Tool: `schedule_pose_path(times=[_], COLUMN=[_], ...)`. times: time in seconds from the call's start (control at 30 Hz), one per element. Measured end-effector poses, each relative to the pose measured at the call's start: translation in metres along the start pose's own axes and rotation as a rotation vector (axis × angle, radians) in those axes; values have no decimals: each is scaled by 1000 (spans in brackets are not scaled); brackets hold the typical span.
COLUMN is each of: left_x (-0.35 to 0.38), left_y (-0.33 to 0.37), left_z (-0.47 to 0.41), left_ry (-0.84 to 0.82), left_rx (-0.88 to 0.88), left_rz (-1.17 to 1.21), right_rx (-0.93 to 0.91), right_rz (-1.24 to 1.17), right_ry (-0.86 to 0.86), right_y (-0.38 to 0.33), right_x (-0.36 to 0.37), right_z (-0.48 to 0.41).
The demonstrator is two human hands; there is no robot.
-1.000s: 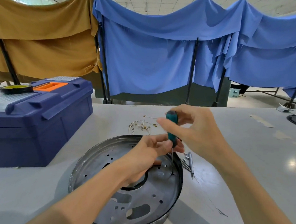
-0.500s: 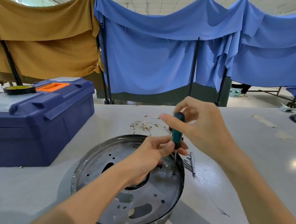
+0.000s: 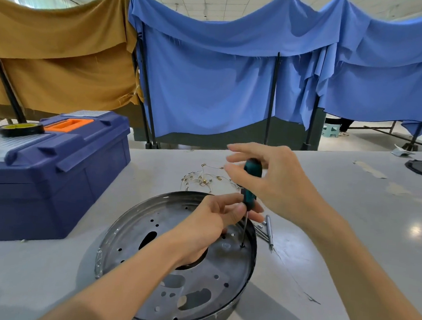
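Navy plastic toolbox (image 3: 56, 175) sits left of the round grey steel pan with punched holes (image 3: 131, 239), lid closed. Left hand (image 3: 208, 224) lies over the pan's centre opening, thumb and forefinger pinching the lower grip of the teal-handled screwdriver (image 3: 248, 196). Driver upright, tip in a hole by the pan's right rim. Right hand (image 3: 277, 183) above the pan, fingers loosely curled round the handle top. Loose steel bits (image 3: 269, 231) lie just right of the pan. Step, judged: turning a screw. Next: regrip, twist, tip held square.
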State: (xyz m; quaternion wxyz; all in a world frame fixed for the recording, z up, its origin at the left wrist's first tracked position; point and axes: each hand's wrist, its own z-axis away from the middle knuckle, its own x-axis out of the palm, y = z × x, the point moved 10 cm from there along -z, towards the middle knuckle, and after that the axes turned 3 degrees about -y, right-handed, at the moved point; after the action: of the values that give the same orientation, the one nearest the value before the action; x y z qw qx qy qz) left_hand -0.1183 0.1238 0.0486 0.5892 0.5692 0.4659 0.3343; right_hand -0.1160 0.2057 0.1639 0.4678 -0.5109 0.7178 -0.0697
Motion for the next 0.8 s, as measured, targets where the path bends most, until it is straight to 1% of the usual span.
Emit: schedule_pose_path(times=[0.03, 0.07, 0.13, 0.17, 0.23, 0.27, 0.3, 0.33, 0.37, 0.43, 0.47, 0.5, 0.53, 0.57, 0.63, 0.67, 0.73, 0.77, 0.8], left_x=[0, 1, 3, 4, 3, 1, 0, -2, -4, -5, -5, -4, -4, -3, -1, 0, 1, 0, -1], left_y=[1, 2, 6, 7, 6, 6, 5, 3, 2, 0, 0, 0, 0, 0, 2, 3, 3, 3, 2], left_z=[1, 1, 1, 0, -2, -3, -2, -2, -1, 0, 0, 0, 0, 0, -1, -1, -2, -2, -2], left_ry=[-4, -8, -22, -26, -13, -2, 7, 14, 16, 4, -1, -5, -9, -13, -19, -21, -12, -3, 6], left_rx=[4, 12, 24, 29, 43, 46, 42, 32, 26, 15, 11, 12, 13, 11, 15, 21, 22, 20, 16], left_rz=[3, 18, 44, 52, 51, 55, 66, 78, 83, 76, 71, 63, 57, 55, 70, 75, 69, 65, 64], right_rx=[-8, -27, -41, -24, 34, 55, 56, 50, 46, 63, 47, 19, -6, -19, -18, -12, -19, -31, -42], right_rz=[-106, -145, -107, -52, 174, 294, 351, 307, 171, -165, -292, -354, -374, -367, -322, -255, -14, 74, 86], right_ry=[-82, -102, 8, 84, 228, 277, 288, 252, 184, -18, -115, -187, -212, -178, 11, 127, 309, 342, 314], right_y=[1, 2, 3, 5, 5, 3, 0, -1, 1, 8, 7, 6, 5, 7, 13, 16, 14, 10, 6], right_x=[5, 5, -4, -7, -9, -8, -4, 0, 3, 12, 15, 16, 15, 11, -2, -7, -13, -12, -9], right_z=[0, 1, 2, 3, 6, 7, 8, 7, 4, -2, -2, -1, 0, 1, 3, 6, 11, 12, 9])
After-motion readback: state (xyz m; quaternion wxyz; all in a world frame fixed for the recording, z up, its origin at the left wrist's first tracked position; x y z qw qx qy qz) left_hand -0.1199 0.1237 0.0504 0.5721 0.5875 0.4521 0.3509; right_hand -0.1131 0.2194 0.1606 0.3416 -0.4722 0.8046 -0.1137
